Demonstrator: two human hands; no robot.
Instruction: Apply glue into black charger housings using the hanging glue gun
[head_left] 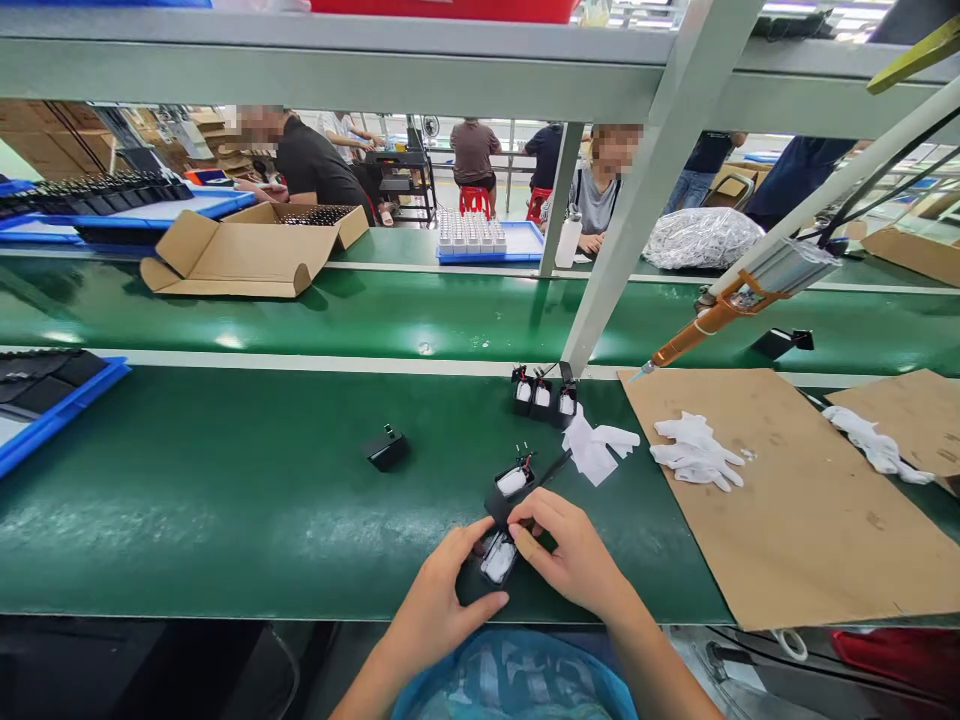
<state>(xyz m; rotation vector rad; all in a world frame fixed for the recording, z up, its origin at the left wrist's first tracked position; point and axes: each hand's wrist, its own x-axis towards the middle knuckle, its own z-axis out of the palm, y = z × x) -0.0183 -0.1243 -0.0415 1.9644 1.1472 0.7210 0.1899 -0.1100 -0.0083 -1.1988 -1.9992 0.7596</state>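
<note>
Near the front edge of the green table (247,500) lies a small black case (498,560) with a white part inside. My left hand (450,595) curves around its left side, thumb at the bottom and fingers at the top, closed on it. Fingertips of my right hand (559,545) are pinched at the case's upper right; what they hold there is too small to tell. Just beyond my fingers sits a second black case (513,482) with a white part and thin wires. A dark strip or tool (555,466) points away to the upper right.
Several open black cases (541,395) stand by the slanted post (637,220), near a white glove (597,445). A closed black piece (387,450) lies left. Cardboard (795,520) with gloves (696,452) is right, beneath an orange hanging tool (697,330). People sit beyond the conveyor (375,320).
</note>
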